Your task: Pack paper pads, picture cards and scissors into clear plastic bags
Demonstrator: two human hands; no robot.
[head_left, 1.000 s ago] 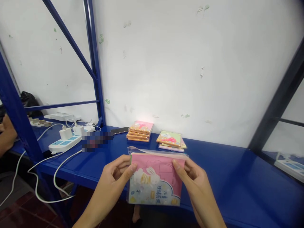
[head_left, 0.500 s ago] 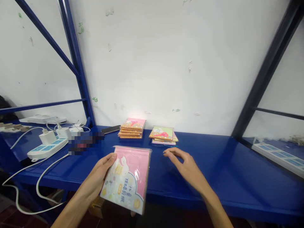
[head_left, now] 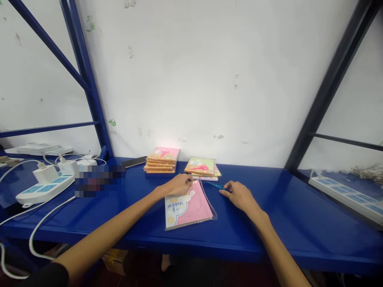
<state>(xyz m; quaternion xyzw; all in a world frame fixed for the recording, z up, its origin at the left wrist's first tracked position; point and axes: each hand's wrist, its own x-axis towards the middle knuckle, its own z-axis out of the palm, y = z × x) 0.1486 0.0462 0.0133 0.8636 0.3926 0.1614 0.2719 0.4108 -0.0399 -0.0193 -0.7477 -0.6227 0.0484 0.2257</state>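
A paper-craft packet [head_left: 196, 209] in a clear sleeve, pink and white with a rabbit print, lies tilted near the front of the blue table. My left hand [head_left: 179, 185] reaches over its upper left part, fingers curled and closed at the far edge; the fingertips are partly hidden. To the right, my right hand [head_left: 237, 194] pinches the end of small blue scissors [head_left: 220, 186], whose narrow tip points left toward the packet. Behind the hands sit a short pile of similar packets [head_left: 202, 167], green on top, and a taller stack [head_left: 161, 160] with pink on top.
A dark phone [head_left: 134, 162] lies by the wall. At left, a white power strip [head_left: 49, 187] carries chargers, and a white cable [head_left: 50, 215] hangs over the blue table's [head_left: 287, 223] front edge. Another power strip [head_left: 347, 195] lies at far right. Metal posts rise on both sides.
The packet has gone from being held up at the table's front to lying on the tabletop, turned around. My left hand shifted to its far edge. My right hand has taken hold of the blue scissors.
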